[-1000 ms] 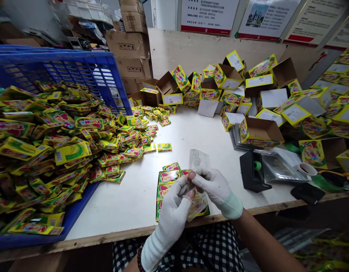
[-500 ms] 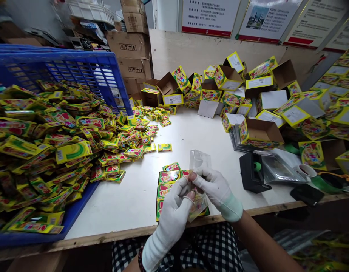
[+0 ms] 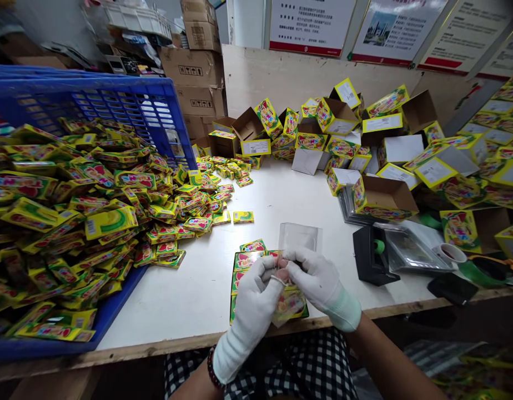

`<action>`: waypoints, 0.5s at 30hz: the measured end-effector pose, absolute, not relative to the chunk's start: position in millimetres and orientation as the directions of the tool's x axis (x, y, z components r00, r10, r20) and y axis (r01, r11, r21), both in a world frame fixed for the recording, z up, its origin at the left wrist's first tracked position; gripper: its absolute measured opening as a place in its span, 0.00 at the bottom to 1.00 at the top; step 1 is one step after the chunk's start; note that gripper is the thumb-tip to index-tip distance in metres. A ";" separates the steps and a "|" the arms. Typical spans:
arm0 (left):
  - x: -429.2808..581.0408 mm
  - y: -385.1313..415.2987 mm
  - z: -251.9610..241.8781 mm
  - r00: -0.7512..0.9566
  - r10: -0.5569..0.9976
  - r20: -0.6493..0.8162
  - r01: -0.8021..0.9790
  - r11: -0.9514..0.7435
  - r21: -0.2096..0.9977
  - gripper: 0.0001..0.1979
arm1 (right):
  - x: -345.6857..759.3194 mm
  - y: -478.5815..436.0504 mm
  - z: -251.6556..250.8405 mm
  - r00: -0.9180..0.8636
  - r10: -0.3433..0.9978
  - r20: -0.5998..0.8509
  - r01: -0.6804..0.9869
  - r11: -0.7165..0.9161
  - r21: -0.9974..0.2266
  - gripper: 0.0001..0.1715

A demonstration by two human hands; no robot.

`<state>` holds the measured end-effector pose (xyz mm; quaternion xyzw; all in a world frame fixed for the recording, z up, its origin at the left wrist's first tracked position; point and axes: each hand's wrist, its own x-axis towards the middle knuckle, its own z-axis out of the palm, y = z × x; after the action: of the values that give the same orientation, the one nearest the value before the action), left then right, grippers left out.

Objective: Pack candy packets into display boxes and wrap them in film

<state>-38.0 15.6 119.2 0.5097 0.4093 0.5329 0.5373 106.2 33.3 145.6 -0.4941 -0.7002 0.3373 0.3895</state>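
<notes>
Both my hands wear white gloves with bare fingertips. My left hand (image 3: 256, 297) and my right hand (image 3: 317, 278) pinch a clear plastic sleeve (image 3: 300, 236) between them, fingertips almost touching. The sleeve's flat upper part stands out beyond my fingers, and a lower piece hangs below them. Beneath my hands lies a tray-like group of yellow-green candy boxes (image 3: 240, 280) in rows, partly hidden by my gloves. One more small candy box (image 3: 253, 245) rests at its far edge.
A blue crate (image 3: 115, 83) heaped with small candy boxes (image 3: 110, 222) stands at left, spilling onto the white table (image 3: 177, 300). Display cartons (image 3: 385, 197) pile up at the back right. A black tape dispenser (image 3: 371, 255), clear plastic sheets (image 3: 415, 247) and a tape roll (image 3: 452, 253) lie at right.
The clear sleeve has turned and spread, its upper part now flatter and wider toward the right. My hands stay pinched on it in nearly the same place.
</notes>
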 end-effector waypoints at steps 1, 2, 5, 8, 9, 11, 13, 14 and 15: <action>-38.1 18.8 121.0 0.101 0.989 0.108 -0.125 -0.095 0.988 0.14 | 106.3 33.2 146.9 -0.230 0.941 0.247 0.454 0.328 -0.829 0.10; -37.7 22.0 122.4 0.106 0.988 0.116 -0.086 -0.108 0.990 0.13 | 106.2 33.3 147.7 -0.247 0.928 0.278 0.473 0.365 -0.802 0.10; -36.5 34.5 125.4 0.118 0.977 0.179 0.115 -0.193 0.974 0.13 | 105.2 35.2 149.9 -0.272 0.900 0.341 0.510 0.435 -0.742 0.09; -48.5 56.8 132.3 0.102 0.950 0.295 0.376 -0.311 0.873 0.10 | 113.4 43.4 152.9 -0.274 0.881 0.385 0.542 0.472 -0.695 0.08; -58.1 66.4 136.5 0.064 0.928 0.367 0.458 -0.354 0.815 0.09 | 121.4 48.8 152.7 -0.252 0.883 0.396 0.558 0.467 -0.686 0.07; -85.1 85.0 147.2 -0.049 0.829 0.557 0.624 -0.410 0.666 0.08 | 148.0 64.6 147.1 -0.154 0.901 0.405 0.602 0.411 -0.685 0.08; -115.5 97.4 157.3 -0.117 0.663 0.740 0.785 -0.395 0.478 0.10 | 187.3 84.2 133.1 -0.003 0.931 0.366 0.659 0.277 -0.699 0.10; -128.4 99.8 160.4 -0.094 0.592 0.801 0.855 -0.364 0.369 0.12 | 209.7 93.6 123.5 0.095 0.947 0.308 0.677 0.166 -0.717 0.11; -138.2 99.4 161.1 -0.046 0.547 0.836 0.900 -0.340 0.272 0.14 | 232.2 101.7 112.9 0.202 0.957 0.209 0.693 0.011 -0.721 0.12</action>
<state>-138.2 99.4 161.1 0.6652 0.5438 0.4769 -0.1852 232.2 101.7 112.9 -0.6805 -0.6061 0.1776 0.3716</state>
